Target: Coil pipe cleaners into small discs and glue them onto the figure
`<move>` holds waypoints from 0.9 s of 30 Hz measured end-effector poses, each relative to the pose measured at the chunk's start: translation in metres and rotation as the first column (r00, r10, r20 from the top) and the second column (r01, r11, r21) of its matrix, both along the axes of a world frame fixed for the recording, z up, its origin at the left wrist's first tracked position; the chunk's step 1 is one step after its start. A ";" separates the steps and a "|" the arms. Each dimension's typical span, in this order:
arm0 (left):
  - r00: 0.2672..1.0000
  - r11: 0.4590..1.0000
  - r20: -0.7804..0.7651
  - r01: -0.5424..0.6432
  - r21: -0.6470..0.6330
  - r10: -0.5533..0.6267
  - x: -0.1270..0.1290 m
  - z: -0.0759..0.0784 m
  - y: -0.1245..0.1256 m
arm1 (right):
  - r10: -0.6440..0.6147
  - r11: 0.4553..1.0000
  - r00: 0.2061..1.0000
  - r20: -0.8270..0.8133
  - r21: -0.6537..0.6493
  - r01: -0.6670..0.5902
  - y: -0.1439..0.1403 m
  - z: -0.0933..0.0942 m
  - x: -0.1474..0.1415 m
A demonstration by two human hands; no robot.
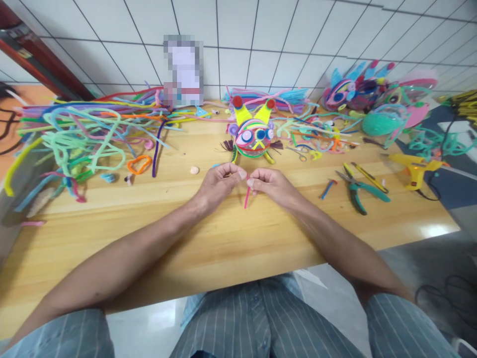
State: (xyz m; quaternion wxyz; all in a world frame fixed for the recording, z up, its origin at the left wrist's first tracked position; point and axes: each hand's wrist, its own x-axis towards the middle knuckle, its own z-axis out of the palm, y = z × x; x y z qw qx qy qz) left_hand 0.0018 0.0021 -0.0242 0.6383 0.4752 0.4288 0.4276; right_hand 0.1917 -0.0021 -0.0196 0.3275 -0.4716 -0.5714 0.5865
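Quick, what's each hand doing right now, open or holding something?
Left hand: closed in a pinch beside the pink strip; whether it holds it can't be told.
Right hand: closed, holding the pink strip.

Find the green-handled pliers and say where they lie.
In the head view, the pliers lie on the right of the table, beside the yellow knife and left of the yellow glue gun.
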 end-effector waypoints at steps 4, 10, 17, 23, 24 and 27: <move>0.990 0.990 0.140 0.012 -0.141 0.008 0.005 -0.007 -0.002 | -0.010 1.000 1.000 -0.015 0.006 0.010 -0.001 -0.002 -0.002; 0.977 0.977 -0.017 0.212 -0.019 -0.213 -0.013 0.003 0.018 | 0.017 0.999 1.000 -0.015 -0.038 -0.018 0.001 0.005 0.004; 0.993 0.990 0.021 0.116 -0.076 -0.115 -0.004 0.005 0.005 | 0.032 0.999 0.999 -0.030 -0.028 -0.033 0.000 -0.001 0.001; 0.966 0.963 0.247 -0.003 -0.269 0.072 0.011 -0.006 -0.012 | -0.035 0.996 0.997 -0.076 -0.079 0.029 -0.001 -0.006 -0.005; 0.972 0.967 0.232 0.020 -0.253 0.041 0.009 -0.005 -0.009 | -0.035 0.996 0.996 -0.078 -0.090 0.028 -0.001 -0.005 -0.005; 0.986 0.982 0.123 0.131 -0.136 -0.114 -0.003 0.002 0.006 | -0.007 0.994 0.997 -0.071 -0.113 -0.001 0.000 0.001 0.000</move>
